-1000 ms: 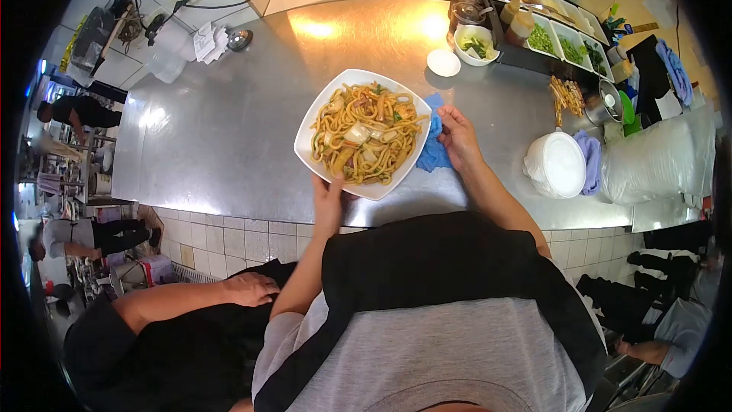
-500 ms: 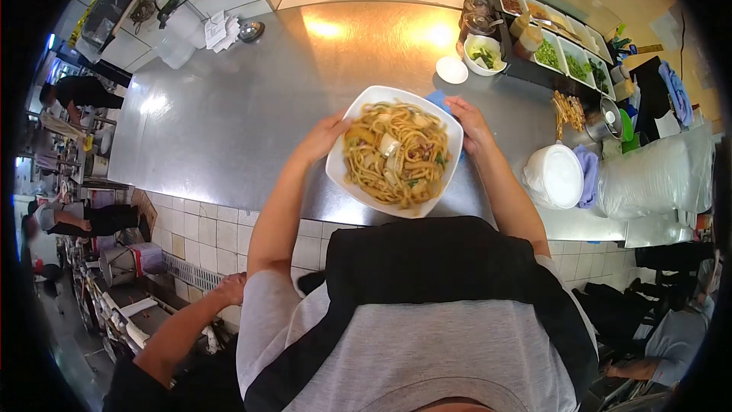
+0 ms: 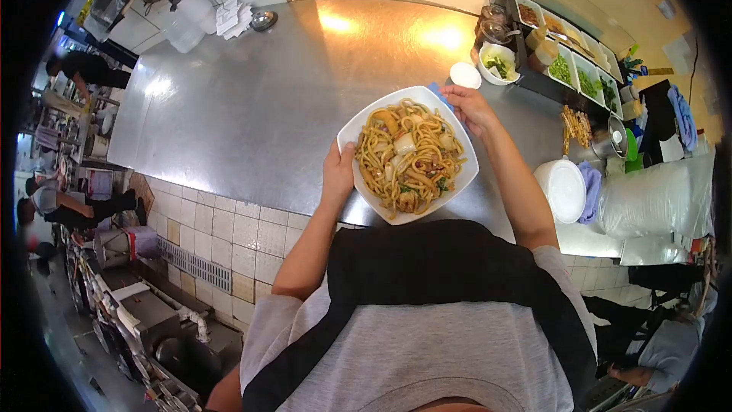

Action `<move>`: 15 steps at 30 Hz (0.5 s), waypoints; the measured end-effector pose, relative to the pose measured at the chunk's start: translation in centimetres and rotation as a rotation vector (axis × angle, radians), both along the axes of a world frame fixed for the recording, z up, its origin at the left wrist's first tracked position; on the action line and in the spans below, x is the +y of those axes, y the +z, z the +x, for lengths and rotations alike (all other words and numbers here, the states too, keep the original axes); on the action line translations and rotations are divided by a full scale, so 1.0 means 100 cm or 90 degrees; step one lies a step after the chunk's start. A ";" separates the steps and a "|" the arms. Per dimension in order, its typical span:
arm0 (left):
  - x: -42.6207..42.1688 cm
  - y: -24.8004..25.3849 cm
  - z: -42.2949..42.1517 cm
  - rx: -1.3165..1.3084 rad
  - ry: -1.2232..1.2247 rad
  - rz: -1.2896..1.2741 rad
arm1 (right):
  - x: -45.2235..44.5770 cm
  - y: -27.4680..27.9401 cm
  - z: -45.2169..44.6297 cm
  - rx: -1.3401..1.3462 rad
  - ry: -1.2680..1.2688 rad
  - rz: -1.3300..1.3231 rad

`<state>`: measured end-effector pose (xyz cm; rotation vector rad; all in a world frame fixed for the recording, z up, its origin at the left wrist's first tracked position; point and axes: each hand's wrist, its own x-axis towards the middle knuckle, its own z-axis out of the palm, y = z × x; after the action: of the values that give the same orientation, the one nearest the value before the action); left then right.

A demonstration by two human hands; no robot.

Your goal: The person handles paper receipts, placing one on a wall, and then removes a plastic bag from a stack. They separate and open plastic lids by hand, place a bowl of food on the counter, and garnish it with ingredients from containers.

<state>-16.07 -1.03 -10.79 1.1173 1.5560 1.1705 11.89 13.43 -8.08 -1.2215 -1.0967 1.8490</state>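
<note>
A square white bowl (image 3: 347, 137) full of stir-fried noodles (image 3: 412, 156) is in front of my body, at the near edge of the steel counter. My left hand (image 3: 338, 173) grips its left side, the thumb up by the rim. At the upper right corner, my right hand (image 3: 471, 109) pinches a blue cloth (image 3: 441, 94) against the bowl's edge. The noodles are mixed with pale cabbage pieces and bits of green. Whether the bowl's base rests on the counter is hidden.
Beyond my right hand are a small white dish (image 3: 466, 75), a bowl of greens (image 3: 499, 64) and a rack of topping trays (image 3: 560, 69). White lidded tubs (image 3: 561, 191) stand at right. Receipts (image 3: 232, 18) lie at the far left of the steel counter (image 3: 229, 107). Co-workers stand at both sides.
The bowl has turned clockwise, with my left hand lower along its side. My right hand stays at the cloth. A co-worker's forearm at lower left has mostly left view. The camera view shifted slightly.
</note>
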 end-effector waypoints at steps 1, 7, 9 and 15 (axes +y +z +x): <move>0.007 0.003 -0.004 0.024 -0.024 0.001 | 0.009 0.000 -0.001 -0.017 0.019 0.003; 0.052 0.025 -0.009 -0.023 -0.164 -0.057 | 0.037 0.010 -0.023 -0.148 0.179 0.160; 0.066 0.024 -0.007 -0.055 -0.217 -0.069 | 0.035 0.017 -0.045 -0.259 0.245 0.328; 0.080 0.019 -0.008 -0.117 -0.292 -0.099 | 0.023 0.037 -0.102 -0.443 0.381 0.590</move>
<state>-16.82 6.99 -8.90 1.1490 1.1495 0.8024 1.74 15.75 -4.39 -0.9907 -2.5393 0.9332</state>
